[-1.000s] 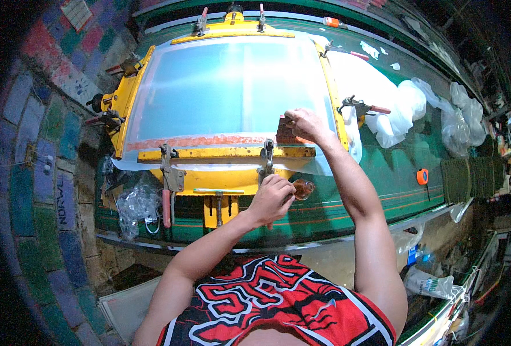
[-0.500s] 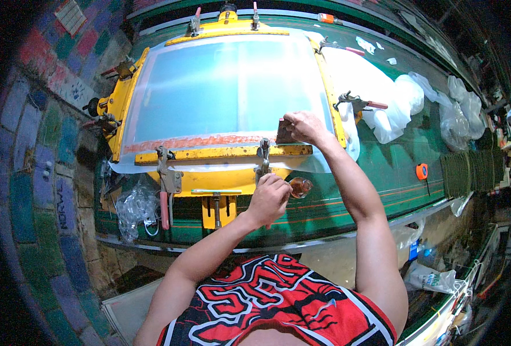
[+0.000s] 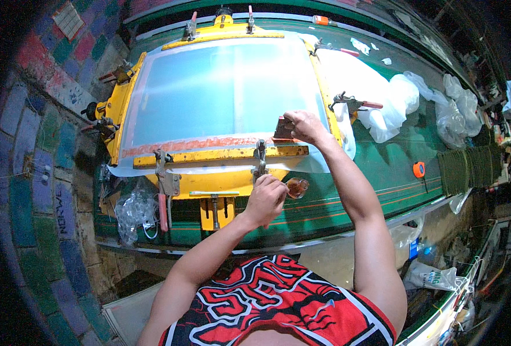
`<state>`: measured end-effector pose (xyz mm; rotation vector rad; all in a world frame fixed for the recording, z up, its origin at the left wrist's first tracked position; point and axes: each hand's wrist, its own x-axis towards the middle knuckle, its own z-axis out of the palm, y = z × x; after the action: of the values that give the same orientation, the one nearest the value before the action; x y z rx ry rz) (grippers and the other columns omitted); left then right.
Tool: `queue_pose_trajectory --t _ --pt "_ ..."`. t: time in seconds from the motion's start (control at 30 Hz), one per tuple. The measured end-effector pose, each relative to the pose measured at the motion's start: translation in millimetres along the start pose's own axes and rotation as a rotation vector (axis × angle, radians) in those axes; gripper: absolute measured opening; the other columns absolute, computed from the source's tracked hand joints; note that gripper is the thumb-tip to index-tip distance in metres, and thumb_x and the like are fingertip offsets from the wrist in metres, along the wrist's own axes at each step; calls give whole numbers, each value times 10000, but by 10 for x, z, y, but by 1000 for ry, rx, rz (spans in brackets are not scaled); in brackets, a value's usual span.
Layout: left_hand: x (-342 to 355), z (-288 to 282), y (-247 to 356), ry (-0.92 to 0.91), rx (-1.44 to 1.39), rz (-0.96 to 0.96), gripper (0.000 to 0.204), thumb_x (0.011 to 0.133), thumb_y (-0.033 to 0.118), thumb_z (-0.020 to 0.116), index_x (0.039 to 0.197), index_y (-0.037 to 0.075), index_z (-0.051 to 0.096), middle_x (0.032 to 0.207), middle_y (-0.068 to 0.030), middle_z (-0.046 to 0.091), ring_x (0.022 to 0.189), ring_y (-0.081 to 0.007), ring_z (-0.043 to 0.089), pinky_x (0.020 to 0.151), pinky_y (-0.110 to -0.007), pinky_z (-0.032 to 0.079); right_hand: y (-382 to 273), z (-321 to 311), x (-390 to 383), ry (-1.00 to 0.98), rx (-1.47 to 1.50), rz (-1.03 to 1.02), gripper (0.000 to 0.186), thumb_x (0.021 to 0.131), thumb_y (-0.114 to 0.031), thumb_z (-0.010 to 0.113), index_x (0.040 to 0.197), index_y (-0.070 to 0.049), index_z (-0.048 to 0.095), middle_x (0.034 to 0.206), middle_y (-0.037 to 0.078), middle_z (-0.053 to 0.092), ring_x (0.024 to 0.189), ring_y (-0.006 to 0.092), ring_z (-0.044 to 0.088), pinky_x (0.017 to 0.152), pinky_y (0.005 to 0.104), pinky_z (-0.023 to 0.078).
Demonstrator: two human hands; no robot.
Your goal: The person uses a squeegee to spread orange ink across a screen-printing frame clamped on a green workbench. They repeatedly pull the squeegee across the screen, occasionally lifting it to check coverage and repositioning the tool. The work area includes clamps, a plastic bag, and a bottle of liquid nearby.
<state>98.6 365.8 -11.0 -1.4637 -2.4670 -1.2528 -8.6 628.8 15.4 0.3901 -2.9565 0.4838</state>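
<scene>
A pale blue mesh screen [image 3: 197, 92] is held in a yellow stretching frame [image 3: 221, 154], with an orange-red smeared strip [image 3: 180, 145] along its near edge. My right hand [image 3: 306, 126] pinches a small reddish-brown scraper [image 3: 282, 129] at the mesh's near right corner, just beyond the front bar. Closer to me, my left hand [image 3: 267, 200] is closed round the handle of the right front toggle clamp [image 3: 260, 158]; most of that handle is hidden by my fingers. Beside this hand, a clear jar of brown liquid [image 3: 297, 188] rests on the green table.
Another toggle clamp with a red handle [image 3: 162, 210] hangs at the front left. White plastic sheeting [image 3: 362, 81] and clear bags [image 3: 457, 115] lie to the right. An orange tape measure [image 3: 419, 169] sits on the green table [image 3: 359, 173]. Crumpled clear plastic [image 3: 133, 213] lies front left.
The whole view has shifted slightly. My right hand and the scraper have moved very little along the near edge of the mesh. My left hand stays at the clamp.
</scene>
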Motion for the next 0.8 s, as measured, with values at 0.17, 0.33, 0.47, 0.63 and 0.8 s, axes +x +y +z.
queue_pose_trajectory --t 0.17,0.33,0.47,0.63,0.8 --pt "18 -8 32 62 8 33 110 799 76 697 908 59 700 897 -93 679 983 -272 627 1010 -428 429 81 -88 -113 -64 10 -22 283 717 -50 699 985 -57 610 914 181 680 941 407 664 802 502 535" --pt "10 -12 13 5 -4 -1 204 757 51 725 958 70 692 958 -87 693 1022 -276 631 1065 -449 402 167 -17 -188 -16 12 40 318 735 -13 680 1041 -57 604 945 189 674 958 410 658 819 498 533" --pt "2 -11 3 3 -8 8 213 752 52 734 959 71 692 958 -82 691 1026 -275 631 1063 -444 398 274 -12 -194 16 20 65 372 762 12 690 1121 -58 620 984 184 679 991 410 652 850 493 526" --pt "6 -19 12 13 -3 6 220 749 47 738 963 71 693 965 -80 689 1027 -275 630 1062 -448 399 351 -92 -321 39 -1 -14 383 686 5 686 1055 -54 605 942 179 674 967 407 658 819 496 538" --pt "9 -13 14 15 -16 3 216 750 42 736 961 66 697 958 -86 691 1026 -273 633 1054 -445 406 385 -123 -366 16 -29 45 423 666 14 694 1076 -55 620 961 182 682 974 406 662 839 490 546"
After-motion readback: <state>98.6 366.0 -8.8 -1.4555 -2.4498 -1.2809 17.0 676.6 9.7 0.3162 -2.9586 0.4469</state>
